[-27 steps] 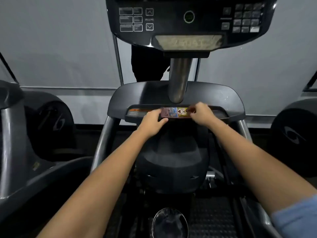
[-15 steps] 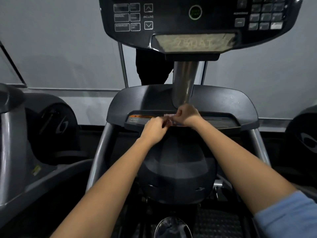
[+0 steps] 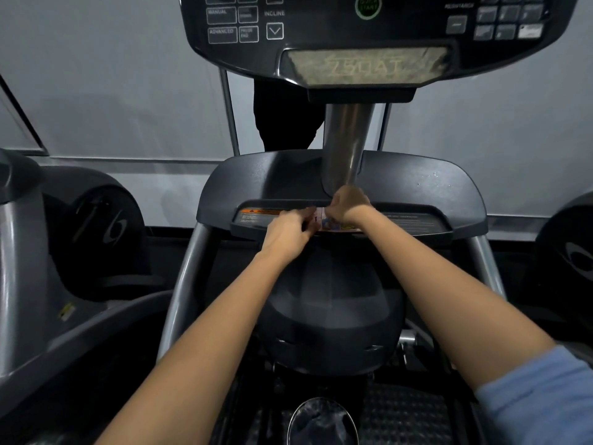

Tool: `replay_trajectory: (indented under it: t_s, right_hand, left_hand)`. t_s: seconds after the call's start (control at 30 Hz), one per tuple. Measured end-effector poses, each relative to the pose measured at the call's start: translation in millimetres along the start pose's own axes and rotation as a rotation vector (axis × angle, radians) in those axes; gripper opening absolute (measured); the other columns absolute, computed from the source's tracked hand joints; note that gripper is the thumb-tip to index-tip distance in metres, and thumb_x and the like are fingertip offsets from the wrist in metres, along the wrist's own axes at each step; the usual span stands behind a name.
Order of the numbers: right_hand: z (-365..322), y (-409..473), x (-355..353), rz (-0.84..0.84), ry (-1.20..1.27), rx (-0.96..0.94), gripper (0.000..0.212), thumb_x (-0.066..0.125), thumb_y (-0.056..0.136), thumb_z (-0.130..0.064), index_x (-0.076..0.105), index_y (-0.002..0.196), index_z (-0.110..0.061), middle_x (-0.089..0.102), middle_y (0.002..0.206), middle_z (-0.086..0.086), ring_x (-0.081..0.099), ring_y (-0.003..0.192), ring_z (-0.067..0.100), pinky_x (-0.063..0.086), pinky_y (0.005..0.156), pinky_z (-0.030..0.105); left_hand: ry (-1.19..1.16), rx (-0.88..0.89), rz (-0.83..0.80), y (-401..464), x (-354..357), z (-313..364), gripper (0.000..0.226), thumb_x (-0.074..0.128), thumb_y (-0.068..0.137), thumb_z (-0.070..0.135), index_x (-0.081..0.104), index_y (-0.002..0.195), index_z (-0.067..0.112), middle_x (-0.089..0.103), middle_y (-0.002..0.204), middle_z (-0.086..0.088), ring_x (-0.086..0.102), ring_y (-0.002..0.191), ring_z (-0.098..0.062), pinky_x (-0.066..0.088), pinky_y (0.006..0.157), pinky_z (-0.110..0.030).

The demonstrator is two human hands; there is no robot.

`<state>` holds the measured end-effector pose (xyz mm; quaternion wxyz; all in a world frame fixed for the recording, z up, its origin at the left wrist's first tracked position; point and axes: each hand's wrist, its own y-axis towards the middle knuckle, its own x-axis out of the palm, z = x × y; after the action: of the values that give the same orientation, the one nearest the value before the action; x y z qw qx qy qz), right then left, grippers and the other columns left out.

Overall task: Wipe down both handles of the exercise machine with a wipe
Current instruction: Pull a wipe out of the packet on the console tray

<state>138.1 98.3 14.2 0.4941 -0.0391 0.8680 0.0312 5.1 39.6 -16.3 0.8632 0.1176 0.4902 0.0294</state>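
A small colourful wipe packet [image 3: 333, 223] lies on the dark tray [image 3: 417, 220] of the exercise machine, just below the steel centre post [image 3: 345, 146]. My left hand [image 3: 288, 228] pinches the packet's left end. My right hand [image 3: 348, 205] grips its upper right part, fingers curled. The two hands nearly touch and cover most of the packet. The machine's grey side handles run down on the left [image 3: 183, 287] and on the right [image 3: 487, 268]. No loose wipe shows.
The console [image 3: 369, 33] with buttons and a dusty display hangs overhead. A dark shroud [image 3: 330, 316] sits under the tray. Neighbouring machines stand at the left [image 3: 48, 252] and the right [image 3: 568, 252]. A round bottle holder [image 3: 322, 422] is at the bottom centre.
My right hand has slid left along the packet until it meets my left hand. The camera has moved closer to the tray and console.
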Motion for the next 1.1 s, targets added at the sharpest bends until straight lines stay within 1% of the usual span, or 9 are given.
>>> replay_trajectory:
  t_s: [0.07,0.2,0.37,0.5,0.6,0.7,0.8,0.93,1.1]
  right_hand:
    - [8.1,0.7,-5.8,0.034,0.032,0.047,0.016,0.06,0.087,-0.024,0.059,0.081,-0.009,0.062,0.1,0.014,0.06,0.093,0.027,0.047,0.075,0.032]
    - [35.5,-4.6,-29.0,0.213,0.108,0.204,0.032,0.066,0.084,-0.028,0.065,0.097,0.001,0.066,0.101,0.017,0.063,0.09,0.029,0.046,0.073,0.029]
    - [56.6,-19.2,-42.6,0.2,0.091,0.206,0.03,0.07,0.079,-0.014,0.049,0.057,-0.012,0.052,0.036,-0.005,0.055,0.051,0.019,0.036,0.044,0.02]
    - [48.8,-21.3,-36.4,0.194,-0.071,-0.045,0.018,0.066,0.079,-0.003,0.059,0.071,-0.018,0.048,0.092,0.0,0.055,0.084,0.021,0.044,0.067,0.027]
    - [45.3,-19.8,-31.7,0.173,-0.185,-0.169,0.016,0.06,0.087,-0.01,0.071,0.089,-0.022,0.04,0.111,-0.003,0.049,0.096,0.015,0.046,0.083,0.03]
    - [38.8,-17.0,-25.7,0.205,-0.204,-0.217,0.019,0.049,0.088,-0.024,0.063,0.098,-0.015,0.047,0.116,0.002,0.046,0.11,0.021,0.039,0.093,0.034]
    - [32.6,-16.4,-23.8,0.202,-0.281,-0.233,0.027,0.052,0.086,-0.043,0.061,0.086,-0.017,0.046,0.114,0.0,0.041,0.11,0.022,0.032,0.094,0.035]
    - [29.3,-14.7,-24.9,0.181,-0.317,-0.236,0.01,0.063,0.084,-0.029,0.069,0.089,-0.023,0.046,0.118,0.003,0.04,0.114,0.024,0.031,0.097,0.034]
    - [21.7,-10.3,-16.0,0.181,-0.319,-0.117,0.033,0.067,0.08,-0.034,0.063,0.106,-0.013,0.052,0.117,0.004,0.041,0.115,0.023,0.032,0.098,0.035]
  left_hand:
    - [0.013,-0.005,-0.015,0.0,-0.4,0.6,0.035,0.051,0.094,0.033,0.057,0.127,0.025,0.059,0.125,-0.014,0.05,0.118,-0.032,0.042,0.098,-0.035]
    - [0.041,0.004,-0.027,0.9,-0.3,0.9,0.03,0.053,0.093,0.033,0.064,0.119,0.023,0.062,0.122,-0.01,0.05,0.117,-0.03,0.042,0.097,-0.036]
    - [0.044,0.005,0.004,-0.7,0.0,4.9,0.032,0.052,0.094,0.033,0.063,0.121,0.021,0.061,0.124,-0.009,0.048,0.118,-0.027,0.041,0.097,-0.035]
    - [0.068,0.0,0.032,0.2,1.7,9.3,0.034,0.054,0.093,0.036,0.063,0.118,0.016,0.063,0.115,-0.012,0.052,0.11,-0.03,0.043,0.088,-0.037]
    - [0.016,-0.036,0.03,3.6,2.6,10.1,0.034,0.058,0.089,0.039,0.062,0.107,0.01,0.063,0.104,-0.015,0.056,0.1,-0.033,0.045,0.079,-0.037]
    - [-0.028,-0.008,0.003,5.0,2.2,13.0,0.038,0.059,0.089,0.038,0.061,0.114,0.009,0.064,0.107,-0.015,0.057,0.103,-0.031,0.045,0.084,-0.037]
    - [-0.011,0.014,-0.057,9.0,2.9,18.9,0.04,0.06,0.088,0.039,0.06,0.114,0.009,0.063,0.108,-0.014,0.057,0.103,-0.032,0.04,0.079,-0.033]
    - [0.005,0.006,-0.118,14.0,4.9,28.3,0.047,0.062,0.086,0.039,0.055,0.125,0.013,0.055,0.126,-0.013,0.053,0.114,-0.033,0.043,0.092,-0.038]
    - [0.001,-0.007,-0.124,16.4,10.2,27.9,0.048,0.061,0.087,0.037,0.054,0.127,0.011,0.056,0.128,-0.013,0.053,0.117,-0.033,0.042,0.098,-0.038]
